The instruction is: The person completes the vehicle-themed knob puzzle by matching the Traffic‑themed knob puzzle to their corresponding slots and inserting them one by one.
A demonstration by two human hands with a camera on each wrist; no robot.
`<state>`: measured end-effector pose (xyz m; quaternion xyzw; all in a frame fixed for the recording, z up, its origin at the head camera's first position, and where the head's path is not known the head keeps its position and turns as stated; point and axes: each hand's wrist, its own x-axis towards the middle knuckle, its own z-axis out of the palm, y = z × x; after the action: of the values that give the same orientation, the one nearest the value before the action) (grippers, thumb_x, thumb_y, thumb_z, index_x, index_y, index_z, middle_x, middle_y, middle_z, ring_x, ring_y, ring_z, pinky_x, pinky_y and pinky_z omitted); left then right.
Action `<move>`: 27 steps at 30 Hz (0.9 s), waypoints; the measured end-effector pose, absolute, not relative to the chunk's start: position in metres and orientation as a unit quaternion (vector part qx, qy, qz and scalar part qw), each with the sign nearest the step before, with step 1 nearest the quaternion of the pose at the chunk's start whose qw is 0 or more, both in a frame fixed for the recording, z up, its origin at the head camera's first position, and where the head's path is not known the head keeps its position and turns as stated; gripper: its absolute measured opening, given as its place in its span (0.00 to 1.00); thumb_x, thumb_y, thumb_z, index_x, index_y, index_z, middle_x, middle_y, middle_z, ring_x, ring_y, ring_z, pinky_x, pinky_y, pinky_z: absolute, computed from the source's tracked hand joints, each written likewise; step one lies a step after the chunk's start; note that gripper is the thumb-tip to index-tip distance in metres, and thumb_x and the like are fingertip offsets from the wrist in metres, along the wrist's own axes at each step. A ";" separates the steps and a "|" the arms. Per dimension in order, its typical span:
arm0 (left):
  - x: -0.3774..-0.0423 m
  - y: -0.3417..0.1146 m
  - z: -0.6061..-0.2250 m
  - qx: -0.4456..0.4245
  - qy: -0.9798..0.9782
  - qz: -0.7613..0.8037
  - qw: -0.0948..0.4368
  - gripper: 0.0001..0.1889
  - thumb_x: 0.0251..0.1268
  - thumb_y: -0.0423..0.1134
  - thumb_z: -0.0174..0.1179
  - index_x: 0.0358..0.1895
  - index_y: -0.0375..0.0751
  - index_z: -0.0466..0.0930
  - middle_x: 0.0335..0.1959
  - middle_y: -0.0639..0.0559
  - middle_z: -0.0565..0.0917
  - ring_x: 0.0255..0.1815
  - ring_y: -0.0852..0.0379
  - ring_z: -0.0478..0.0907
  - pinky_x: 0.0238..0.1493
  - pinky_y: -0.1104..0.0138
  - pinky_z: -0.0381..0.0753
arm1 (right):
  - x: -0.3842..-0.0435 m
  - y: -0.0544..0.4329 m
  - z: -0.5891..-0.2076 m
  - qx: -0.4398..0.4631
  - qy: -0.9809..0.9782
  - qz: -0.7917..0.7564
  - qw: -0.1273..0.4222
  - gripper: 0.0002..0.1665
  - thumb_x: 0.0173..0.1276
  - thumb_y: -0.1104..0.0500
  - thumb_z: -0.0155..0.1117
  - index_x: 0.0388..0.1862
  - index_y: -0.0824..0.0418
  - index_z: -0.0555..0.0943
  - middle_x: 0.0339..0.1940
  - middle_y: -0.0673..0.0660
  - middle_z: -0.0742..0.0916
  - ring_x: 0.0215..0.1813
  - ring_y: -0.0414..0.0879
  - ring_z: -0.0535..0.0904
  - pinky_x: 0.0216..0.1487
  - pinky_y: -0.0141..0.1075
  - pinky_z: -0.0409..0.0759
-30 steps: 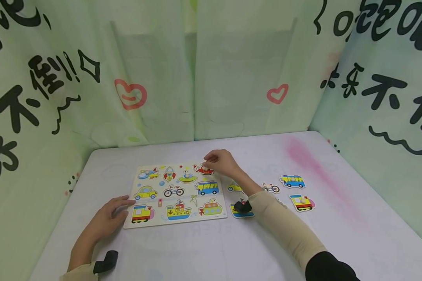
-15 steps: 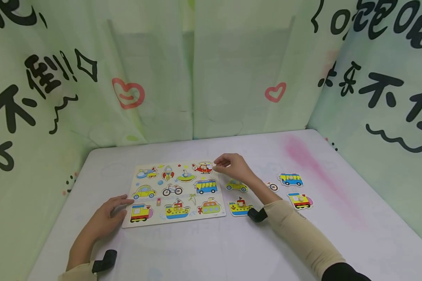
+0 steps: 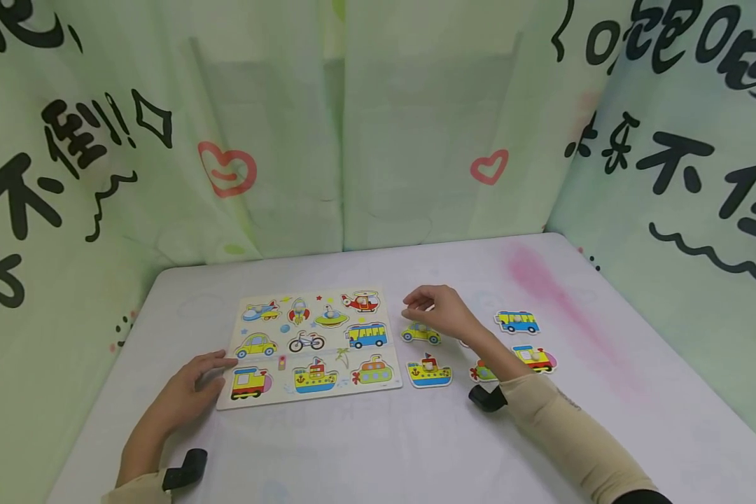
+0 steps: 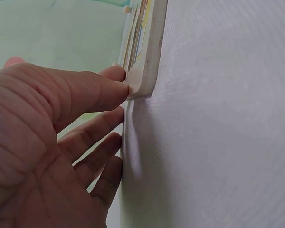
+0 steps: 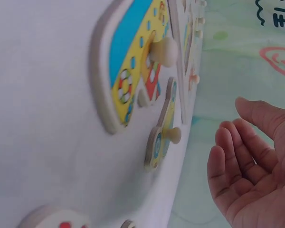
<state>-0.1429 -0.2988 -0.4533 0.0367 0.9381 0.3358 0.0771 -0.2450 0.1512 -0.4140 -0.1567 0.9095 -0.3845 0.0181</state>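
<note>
My left hand (image 3: 192,392) lies at the left edge of a white puzzle board (image 3: 283,396). In the left wrist view, thumb and index fingertips touch the board's corner (image 4: 149,71), with the other fingers stretched out beside it. The board shows vehicle pictures, including a red helicopter (image 3: 360,302) at its top right. My right hand (image 3: 444,309) is off the board's right side, its fingers loosely bent and holding nothing. Just below it in the head view lies a yellow car piece (image 3: 421,334). The right wrist view shows that car's wooden knob (image 5: 173,135) near the fingers.
Right of the board lie a ship piece (image 3: 430,372), a bus piece (image 3: 516,322), a train piece (image 3: 538,358) and a submarine piece (image 3: 482,372), partly behind the right arm. A white cloth (image 3: 327,455) covers the table; printed curtains (image 3: 403,126) surround it.
My right hand has moved away from the helicopter, rightward and nearer to me, to just over the car piece. The helicopter stays on the board. My left hand has stayed at the board's edge.
</note>
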 end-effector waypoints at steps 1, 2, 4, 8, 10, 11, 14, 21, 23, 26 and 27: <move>-0.143 -0.299 -0.453 0.036 0.938 0.337 0.077 0.22 0.73 0.34 0.57 0.67 0.38 0.77 0.76 0.30 0.64 0.77 0.25 0.53 0.72 0.30 0.57 | -0.244 0.153 -0.415 -0.157 0.910 -0.384 0.020 0.16 0.67 0.57 0.73 0.50 0.65 0.86 0.39 0.53 0.89 0.44 0.48 0.83 0.50 0.41 0.83; -0.143 -0.299 -0.453 0.037 0.938 0.337 0.078 0.22 0.73 0.34 0.57 0.67 0.38 0.77 0.76 0.30 0.64 0.77 0.24 0.53 0.72 0.30 0.57 | -0.243 0.154 -0.415 -0.155 0.910 -0.384 0.022 0.16 0.67 0.57 0.73 0.50 0.65 0.86 0.39 0.53 0.89 0.44 0.48 0.83 0.50 0.41 0.84; -0.143 -0.299 -0.453 0.038 0.938 0.337 0.078 0.22 0.73 0.34 0.57 0.67 0.38 0.77 0.76 0.30 0.64 0.77 0.24 0.53 0.72 0.30 0.57 | -0.242 0.157 -0.417 -0.150 0.911 -0.382 0.027 0.16 0.67 0.58 0.73 0.50 0.65 0.86 0.39 0.53 0.88 0.44 0.48 0.83 0.49 0.40 0.84; -0.142 -0.300 -0.453 0.042 0.938 0.336 0.076 0.21 0.73 0.34 0.57 0.67 0.39 0.77 0.76 0.30 0.64 0.77 0.24 0.54 0.72 0.30 0.57 | -0.240 0.162 -0.421 -0.143 0.914 -0.377 0.042 0.16 0.67 0.58 0.73 0.50 0.65 0.86 0.39 0.53 0.88 0.44 0.48 0.82 0.47 0.36 0.83; -0.142 -0.300 -0.453 0.044 0.937 0.338 0.074 0.21 0.72 0.34 0.57 0.67 0.39 0.77 0.75 0.30 0.65 0.77 0.24 0.54 0.71 0.30 0.58 | -0.239 0.165 -0.423 -0.145 0.916 -0.370 0.049 0.15 0.66 0.59 0.74 0.49 0.64 0.86 0.38 0.53 0.88 0.43 0.47 0.81 0.44 0.34 0.82; -0.142 -0.300 -0.453 0.045 0.937 0.338 0.074 0.21 0.72 0.34 0.57 0.67 0.39 0.77 0.75 0.30 0.65 0.76 0.24 0.55 0.71 0.30 0.58 | -0.239 0.166 -0.424 -0.146 0.916 -0.369 0.052 0.15 0.66 0.59 0.74 0.49 0.65 0.86 0.38 0.53 0.88 0.42 0.47 0.81 0.44 0.33 0.82; -0.142 -0.300 -0.453 0.048 0.936 0.341 0.074 0.21 0.72 0.34 0.57 0.67 0.38 0.77 0.75 0.30 0.65 0.76 0.24 0.55 0.72 0.31 0.58 | -0.238 0.170 -0.428 -0.149 0.919 -0.361 0.054 0.14 0.65 0.59 0.75 0.48 0.64 0.86 0.37 0.52 0.88 0.41 0.46 0.81 0.42 0.32 0.82; -0.142 -0.300 -0.452 0.050 0.937 0.338 0.074 0.21 0.73 0.34 0.57 0.67 0.38 0.77 0.75 0.29 0.65 0.76 0.24 0.55 0.71 0.30 0.59 | -0.238 0.174 -0.430 -0.161 0.920 -0.353 0.051 0.13 0.65 0.60 0.75 0.47 0.63 0.86 0.36 0.52 0.87 0.39 0.45 0.81 0.42 0.34 0.82; -0.142 -0.300 -0.452 0.047 0.936 0.340 0.076 0.21 0.73 0.34 0.57 0.67 0.38 0.77 0.75 0.29 0.64 0.77 0.24 0.54 0.72 0.31 0.58 | -0.239 0.175 -0.431 -0.165 0.922 -0.347 0.052 0.14 0.64 0.60 0.75 0.47 0.64 0.86 0.36 0.52 0.87 0.39 0.45 0.81 0.42 0.34 0.83; -0.142 -0.299 -0.451 0.046 0.936 0.342 0.077 0.21 0.73 0.34 0.57 0.67 0.38 0.77 0.75 0.29 0.64 0.77 0.24 0.54 0.72 0.31 0.58 | -0.241 0.175 -0.432 -0.167 0.922 -0.344 0.058 0.13 0.64 0.61 0.75 0.46 0.63 0.86 0.36 0.52 0.87 0.39 0.44 0.81 0.43 0.34 0.83; -0.142 -0.299 -0.451 0.046 0.935 0.342 0.076 0.21 0.73 0.34 0.57 0.67 0.38 0.77 0.75 0.29 0.64 0.77 0.24 0.54 0.72 0.31 0.58 | -0.242 0.175 -0.433 -0.166 0.922 -0.343 0.061 0.13 0.64 0.61 0.75 0.46 0.63 0.86 0.36 0.52 0.87 0.38 0.44 0.80 0.43 0.34 0.83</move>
<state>-0.1419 -0.2993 -0.4514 0.0463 0.9354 0.3423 0.0763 -0.2417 0.1754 -0.4327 -0.1661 0.9225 -0.3430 0.0612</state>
